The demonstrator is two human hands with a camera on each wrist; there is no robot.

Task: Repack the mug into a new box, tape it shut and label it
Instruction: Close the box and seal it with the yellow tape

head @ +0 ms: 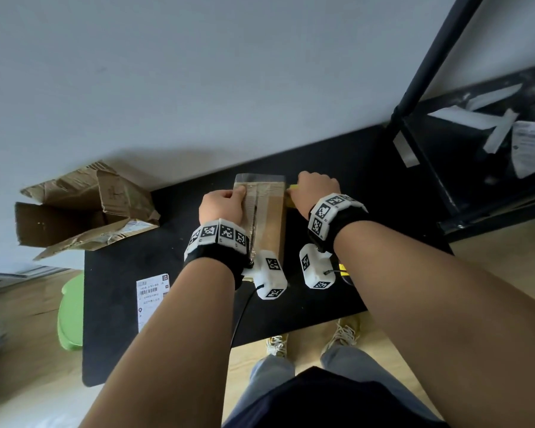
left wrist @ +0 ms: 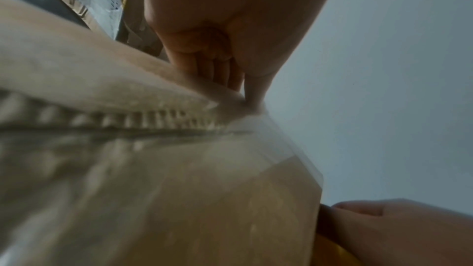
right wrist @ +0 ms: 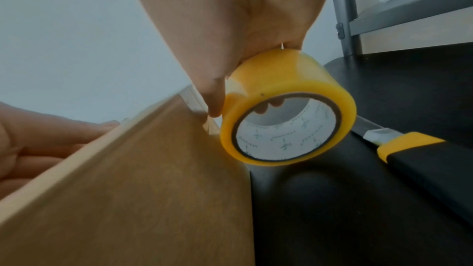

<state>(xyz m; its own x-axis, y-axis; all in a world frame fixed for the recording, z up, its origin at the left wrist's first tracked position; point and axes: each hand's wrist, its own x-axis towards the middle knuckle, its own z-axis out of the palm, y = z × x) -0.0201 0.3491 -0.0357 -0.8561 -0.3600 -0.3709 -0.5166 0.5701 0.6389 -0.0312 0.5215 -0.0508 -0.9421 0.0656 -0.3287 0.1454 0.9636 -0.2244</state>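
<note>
The new brown box (head: 274, 217) lies closed on the black table (head: 368, 180), with clear tape along its top seam. No mug shows in any view. My left hand (head: 226, 202) rests on the box's far left corner, fingers curled, thumb and forefinger pinning the end of a clear tape strip (left wrist: 286, 149) there. That strip runs across the far edge to the yellow tape roll (right wrist: 286, 120). My right hand (head: 314, 189) grips the roll beside the box's far right corner, fingers through its core.
A torn old box (head: 84, 208) lies open at the table's left end. A white shipping label (head: 150, 296) sits near the front left. A yellow-and-black utility knife (right wrist: 419, 161) lies right of the box. A dark metal shelf (head: 476, 156) stands at the right, a green stool (head: 71, 313) at the left.
</note>
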